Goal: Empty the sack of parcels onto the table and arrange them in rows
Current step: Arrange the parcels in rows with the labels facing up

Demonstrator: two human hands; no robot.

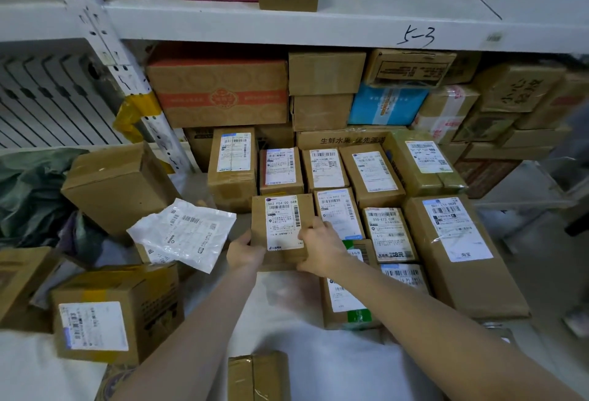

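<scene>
A person's left hand (243, 252) and right hand (320, 249) grip a small brown parcel (282, 231) by its near corners, label up, at the left end of the second row of boxes on the white worktop (287, 298). The right hand covers the label's lower right corner and part of the neighbouring labelled box (339, 214); the fingers under the parcel cannot be seen. Behind it stands a back row of boxes (325, 171), their print too small to read. To the left lie a crumpled white mailer bag (185, 233), a tilted plain carton (118, 185) and a labelled carton (114, 314). A dark green sack (28, 190) slumps at the far left, cut off by the frame. A shelf marked "5-3" (350, 26) hangs overhead.
</scene>
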